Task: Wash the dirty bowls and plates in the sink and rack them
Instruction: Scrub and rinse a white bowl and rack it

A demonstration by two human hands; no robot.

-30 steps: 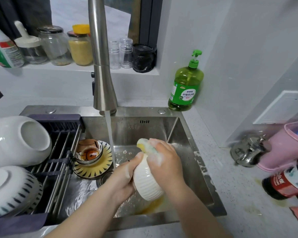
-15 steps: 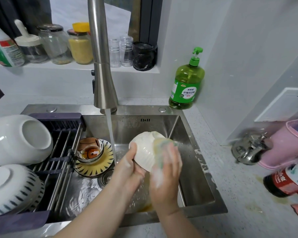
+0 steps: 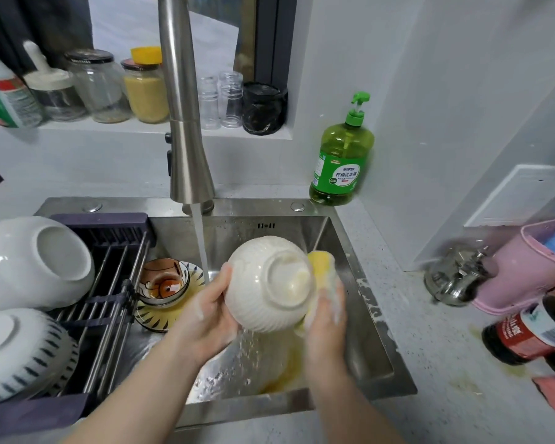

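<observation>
Two bare hands worked over the stainless steel sink (image 3: 362, 331). The left hand (image 3: 205, 318) gripped the white ribbed ceramic bowl (image 3: 263, 283), fingers (image 3: 225, 278) curled on its side. The bowl was tilted, base toward the camera, held above the sink floor. The soapy right hand (image 3: 326, 318) held a yellow foamy sponge (image 3: 321, 265), fingers (image 3: 335, 302) wrapped round it & pressed to the bowl's right side.

Just left of the left fingers, a water stream (image 3: 202, 248) fell from the steel tap (image 3: 186, 123). Further left, a small orange-patterned bowl (image 3: 164, 283) sat on a yellow striped plate (image 3: 151, 318) in the sink. Beyond that stood a dark rack (image 3: 109, 283) w/ a big white bowl (image 3: 29, 261) & a blue-striped white dish (image 3: 20, 354), both upside down. A green dish-soap bottle (image 3: 342, 155) stood on the table (image 3: 430, 363), back-right of the right fingers.
</observation>
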